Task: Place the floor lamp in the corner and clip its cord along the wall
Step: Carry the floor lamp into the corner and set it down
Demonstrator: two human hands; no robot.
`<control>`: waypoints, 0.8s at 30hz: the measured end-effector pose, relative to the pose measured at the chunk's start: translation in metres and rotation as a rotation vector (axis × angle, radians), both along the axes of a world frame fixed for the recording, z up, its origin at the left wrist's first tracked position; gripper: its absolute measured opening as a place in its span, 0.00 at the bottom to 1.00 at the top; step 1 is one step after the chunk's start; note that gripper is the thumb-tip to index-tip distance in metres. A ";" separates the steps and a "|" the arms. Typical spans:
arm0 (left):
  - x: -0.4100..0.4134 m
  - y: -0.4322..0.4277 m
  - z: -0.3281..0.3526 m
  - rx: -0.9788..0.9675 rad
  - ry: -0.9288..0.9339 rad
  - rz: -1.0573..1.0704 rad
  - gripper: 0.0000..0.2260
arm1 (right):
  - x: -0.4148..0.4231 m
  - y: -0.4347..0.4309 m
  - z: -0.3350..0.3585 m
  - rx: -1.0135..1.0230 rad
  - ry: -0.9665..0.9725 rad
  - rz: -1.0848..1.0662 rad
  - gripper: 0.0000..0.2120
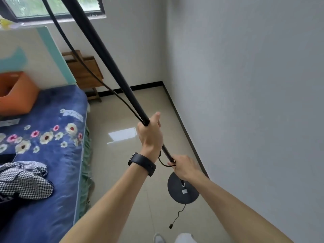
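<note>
Carrying is judged to be the step in hand. The floor lamp's black pole (112, 64) is held tilted, its top running out of view toward 11 o'clock. The left hand (150, 132) is clenched around the pole, with the cord (84, 67) pinched against it; the right hand (184, 166) is closed on the pole lower down, just above the round base (182, 192). Whether the base touches the tiled floor (140, 172) cannot be told. The base sits beside the wall (245, 102) at 5 o'clock; the corner (162, 83) lies well ahead at 12 o'clock, so placement is not yet done.

Risks: the loose plug end (171, 226) dangles near the shoes and could be stepped on or snagged. The heavy base could swing into the baseboard. The unseen top could strike the window (52, 7) or the wooden stool (84, 71).
</note>
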State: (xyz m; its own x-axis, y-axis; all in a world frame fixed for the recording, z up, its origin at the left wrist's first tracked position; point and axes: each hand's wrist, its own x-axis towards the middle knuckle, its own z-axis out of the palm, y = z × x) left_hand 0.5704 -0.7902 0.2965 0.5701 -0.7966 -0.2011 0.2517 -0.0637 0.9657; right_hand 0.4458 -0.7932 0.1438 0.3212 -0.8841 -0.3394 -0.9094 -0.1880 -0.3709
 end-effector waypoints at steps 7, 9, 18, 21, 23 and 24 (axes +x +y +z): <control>0.071 -0.156 0.001 0.035 -0.041 0.028 0.20 | 0.069 -0.147 0.001 -0.021 -0.001 0.003 0.14; 0.088 -0.203 -0.003 0.030 -0.038 0.035 0.20 | 0.087 -0.195 -0.002 -0.013 -0.002 0.018 0.14; 0.152 -0.412 0.000 0.055 -0.021 0.078 0.20 | 0.159 -0.404 0.001 0.026 0.001 0.034 0.12; 0.171 -0.475 -0.001 0.071 -0.015 0.094 0.20 | 0.180 -0.469 0.002 0.013 0.019 0.028 0.13; 0.185 -0.519 -0.003 0.081 -0.001 0.101 0.20 | 0.195 -0.511 0.002 0.012 0.032 0.022 0.13; 0.193 -0.542 -0.005 0.082 -0.003 0.097 0.19 | 0.203 -0.534 0.001 0.016 0.033 0.014 0.13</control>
